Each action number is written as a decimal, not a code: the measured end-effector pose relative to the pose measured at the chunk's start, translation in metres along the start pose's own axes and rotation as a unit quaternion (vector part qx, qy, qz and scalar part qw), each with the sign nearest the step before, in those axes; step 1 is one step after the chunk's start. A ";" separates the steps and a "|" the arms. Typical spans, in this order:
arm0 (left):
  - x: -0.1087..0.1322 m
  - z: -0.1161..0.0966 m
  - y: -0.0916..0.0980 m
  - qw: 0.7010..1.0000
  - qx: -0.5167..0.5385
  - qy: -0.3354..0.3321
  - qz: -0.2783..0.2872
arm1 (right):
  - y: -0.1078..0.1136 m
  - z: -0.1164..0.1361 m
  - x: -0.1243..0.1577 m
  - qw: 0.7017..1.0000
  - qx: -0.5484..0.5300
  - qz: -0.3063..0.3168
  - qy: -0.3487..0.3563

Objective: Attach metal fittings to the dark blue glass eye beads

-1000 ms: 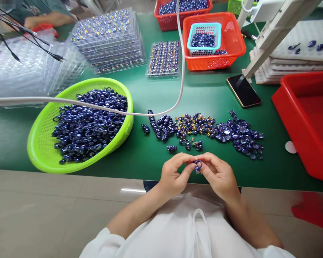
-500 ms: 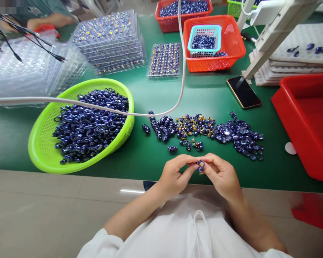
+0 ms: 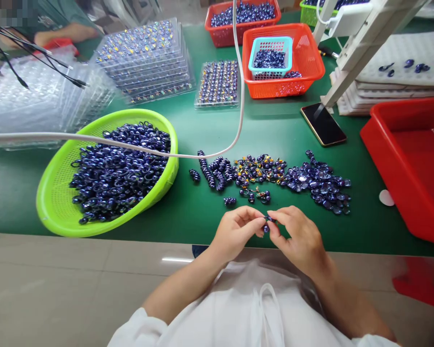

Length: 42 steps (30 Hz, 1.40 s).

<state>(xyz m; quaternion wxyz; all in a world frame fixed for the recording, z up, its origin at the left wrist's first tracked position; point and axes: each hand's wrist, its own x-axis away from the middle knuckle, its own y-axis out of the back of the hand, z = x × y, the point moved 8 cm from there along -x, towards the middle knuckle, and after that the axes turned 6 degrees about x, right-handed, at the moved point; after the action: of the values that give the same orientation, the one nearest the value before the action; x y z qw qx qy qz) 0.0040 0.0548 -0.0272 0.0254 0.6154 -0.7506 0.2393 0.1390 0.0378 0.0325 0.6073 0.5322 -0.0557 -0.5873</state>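
Note:
In front of my body, at the table's near edge, both hands meet at a small shiny dark-blue ring with a round bead [image 3: 266, 228]. My left hand [image 3: 237, 233] pinches it between thumb and fingertips. From the other side, my right hand [image 3: 299, 237] has its thumb and index finger closed on the same piece. Fingertips cover part of the ring. Just beyond lie a short row of dark beaded pieces [image 3: 230, 201], a pile with gold-coloured bits [image 3: 258, 169] and a heap of flat, glossy dark pieces [image 3: 316, 182].
A green basket [image 3: 45, 202] full of dark rings stands left. Filled clear trays [image 3: 183, 62], an orange basket [image 3: 313, 67] and a phone [image 3: 323, 124] are farther back. At right is a red bin [image 3: 394, 168]. A white cable [image 3: 202, 156] crosses the table. Another person's arm [image 3: 70, 33] shows top left.
The ring has turned between my fingers, so its loop shows less openly. My right index finger and thumb have shifted their hold. The whole view has moved slightly.

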 end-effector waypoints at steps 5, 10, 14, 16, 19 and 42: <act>0.001 0.022 -0.009 0.970 0.166 0.168 0.054 | -0.004 0.002 -0.001 0.994 -0.101 0.047 -0.007; 0.004 0.027 -0.011 0.969 0.163 0.173 0.065 | -0.006 0.000 -0.001 0.988 -0.127 0.086 0.010; 0.004 0.014 -0.007 0.986 0.120 0.083 0.078 | -0.006 0.000 0.001 0.988 -0.112 0.101 0.035; 0.006 0.005 -0.009 0.991 0.073 0.043 0.104 | -0.007 0.003 0.003 0.988 -0.105 0.103 0.050; 0.009 -0.002 -0.017 0.988 -0.036 0.015 0.150 | -0.007 0.007 0.007 0.988 -0.100 0.092 0.075; 0.021 -0.027 0.025 0.989 -0.134 -0.032 0.062 | -0.041 0.031 -0.010 0.971 -0.175 0.152 0.049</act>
<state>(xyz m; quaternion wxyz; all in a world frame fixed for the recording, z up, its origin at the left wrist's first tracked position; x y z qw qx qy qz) -0.0311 0.0497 -0.0048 0.0690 0.5658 -0.8131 0.1182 0.0878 0.0380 0.0221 0.7752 0.4311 -0.0018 -0.4619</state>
